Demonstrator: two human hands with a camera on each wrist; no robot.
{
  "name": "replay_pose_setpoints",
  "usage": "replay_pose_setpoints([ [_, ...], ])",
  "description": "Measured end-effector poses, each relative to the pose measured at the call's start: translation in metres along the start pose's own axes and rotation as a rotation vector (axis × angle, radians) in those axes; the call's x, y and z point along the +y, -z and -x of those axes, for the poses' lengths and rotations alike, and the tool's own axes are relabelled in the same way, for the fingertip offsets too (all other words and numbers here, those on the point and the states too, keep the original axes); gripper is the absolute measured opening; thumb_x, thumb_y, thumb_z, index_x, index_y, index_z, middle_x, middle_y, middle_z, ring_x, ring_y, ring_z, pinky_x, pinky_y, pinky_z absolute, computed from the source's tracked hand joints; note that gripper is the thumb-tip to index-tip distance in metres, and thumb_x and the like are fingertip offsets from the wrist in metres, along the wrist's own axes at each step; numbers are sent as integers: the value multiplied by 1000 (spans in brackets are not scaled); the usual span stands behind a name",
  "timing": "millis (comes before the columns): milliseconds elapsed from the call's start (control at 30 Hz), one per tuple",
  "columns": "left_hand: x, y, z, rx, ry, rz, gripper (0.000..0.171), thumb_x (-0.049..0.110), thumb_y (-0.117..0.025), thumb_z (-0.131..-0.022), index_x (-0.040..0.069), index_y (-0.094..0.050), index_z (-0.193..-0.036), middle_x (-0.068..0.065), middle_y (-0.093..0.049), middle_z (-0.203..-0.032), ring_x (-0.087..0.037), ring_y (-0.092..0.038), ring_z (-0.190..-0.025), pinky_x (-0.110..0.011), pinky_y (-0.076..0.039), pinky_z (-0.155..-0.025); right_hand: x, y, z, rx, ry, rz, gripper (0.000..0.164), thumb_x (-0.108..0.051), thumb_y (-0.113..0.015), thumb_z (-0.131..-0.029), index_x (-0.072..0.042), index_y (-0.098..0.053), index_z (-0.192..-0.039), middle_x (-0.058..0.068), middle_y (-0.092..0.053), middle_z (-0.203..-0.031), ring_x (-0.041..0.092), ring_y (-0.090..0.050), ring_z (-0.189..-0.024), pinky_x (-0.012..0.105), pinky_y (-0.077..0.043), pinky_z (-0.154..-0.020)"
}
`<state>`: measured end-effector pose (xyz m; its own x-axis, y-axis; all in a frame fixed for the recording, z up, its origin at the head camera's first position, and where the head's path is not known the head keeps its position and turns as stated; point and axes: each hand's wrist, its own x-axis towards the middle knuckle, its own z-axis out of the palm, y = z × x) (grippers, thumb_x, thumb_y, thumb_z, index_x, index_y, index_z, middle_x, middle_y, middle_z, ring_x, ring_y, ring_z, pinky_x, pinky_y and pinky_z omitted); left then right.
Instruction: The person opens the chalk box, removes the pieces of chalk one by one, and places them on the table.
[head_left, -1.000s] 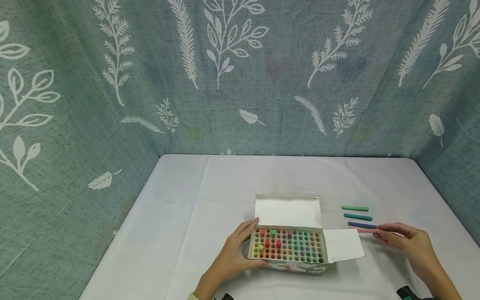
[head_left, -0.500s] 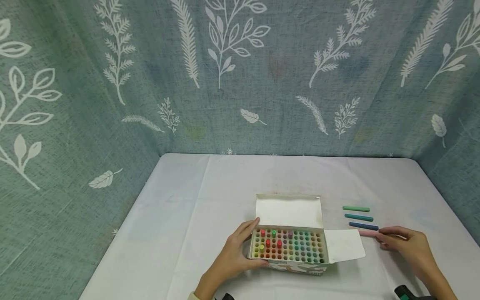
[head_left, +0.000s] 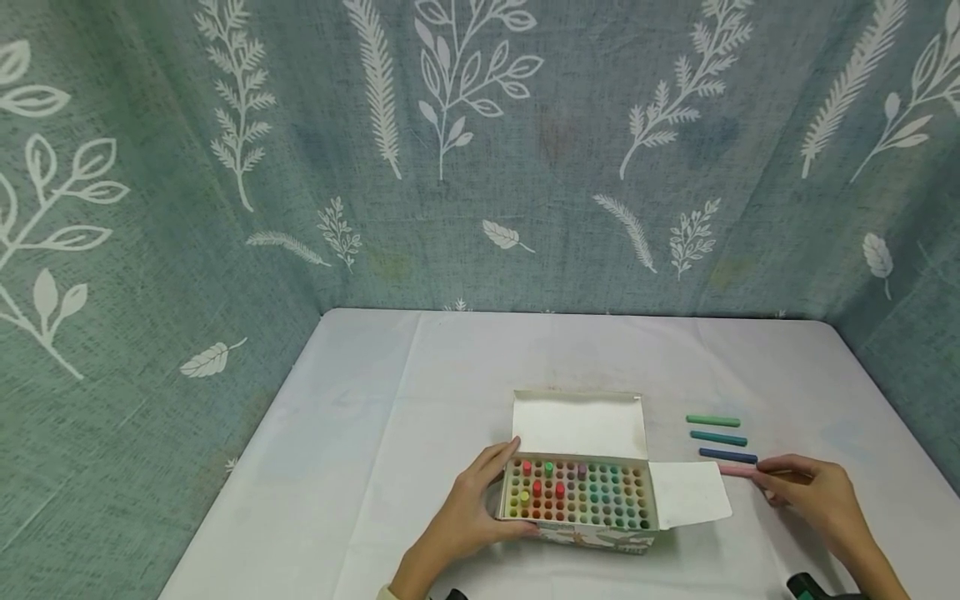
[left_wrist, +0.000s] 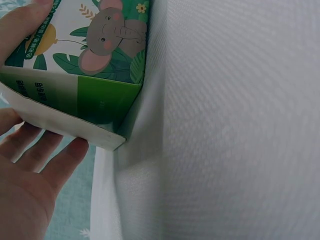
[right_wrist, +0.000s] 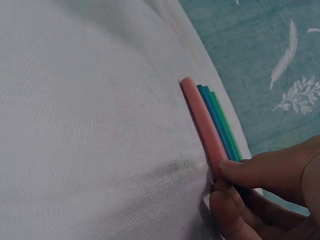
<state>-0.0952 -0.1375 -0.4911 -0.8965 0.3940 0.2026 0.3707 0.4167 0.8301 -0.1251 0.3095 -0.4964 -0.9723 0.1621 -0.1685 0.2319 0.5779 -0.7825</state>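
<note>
My left hand (head_left: 468, 505) grips the left end of an open cardboard chalk box (head_left: 573, 533), thumb on the front and fingers behind. In the left wrist view the box (left_wrist: 107, 60) shows an elephant picture and a green side. Inside, a holed tray bears several upright chalks, among them a yellow chalk (head_left: 524, 497) and a purple chalk (head_left: 582, 472). To the right, my right hand (head_left: 817, 493) pinches the near end of a pink chalk (right_wrist: 202, 117) between thumb and fingers, low over the cloth. Beyond it lie a blue chalk (head_left: 727, 456), a teal chalk (head_left: 718, 438) and a green chalk (head_left: 712, 422), roughly parallel.
The box's raised lid (head_left: 579, 423) leans back, and a side flap (head_left: 690, 495) sticks out toward the chalks. A white cloth (head_left: 360, 467) covers the table. A patterned curtain (head_left: 555, 275) stands behind it and at both sides.
My right hand has drawn the pink chalk slightly toward me, leaving a gap between it and the blue chalk. My left hand keeps its hold on the box.
</note>
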Motion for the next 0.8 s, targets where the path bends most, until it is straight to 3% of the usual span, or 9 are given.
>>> replay_pose_setpoints([
  [233, -1, 0, -1, 1, -30, -24, 101, 44, -82, -69, 19, -28, -150, 6, -36, -143, -21, -43, -127, -36, -45, -99, -4, 3, 2, -1, 23, 64, 35, -17, -71, -84, 11, -64, -105, 10, -68, -78, 18, -60, -60, 27, -50, -49],
  [467, -1, -1, 2, 8, -13, -44, 101, 46, -82, -68, 19, -30, -149, 6, -38, -142, -22, -44, -127, -34, -45, -99, -11, 2, 1, 82, 19, 128, 26, -6, -71, -81, 10, -66, -102, 13, -66, -78, 19, -57, -59, 29, -48, -45],
  [800, 1, -2, -2, 14, -21, -66, 101, 46, -83, -67, 21, -31, -149, 7, -40, -140, -23, -42, -128, -40, -44, -100, -40, 14, 11, 104, 262, 134, 26, -22, -71, -86, -1, -70, -101, 15, -68, -92, 15, -63, -62, 32, -51, -49],
])
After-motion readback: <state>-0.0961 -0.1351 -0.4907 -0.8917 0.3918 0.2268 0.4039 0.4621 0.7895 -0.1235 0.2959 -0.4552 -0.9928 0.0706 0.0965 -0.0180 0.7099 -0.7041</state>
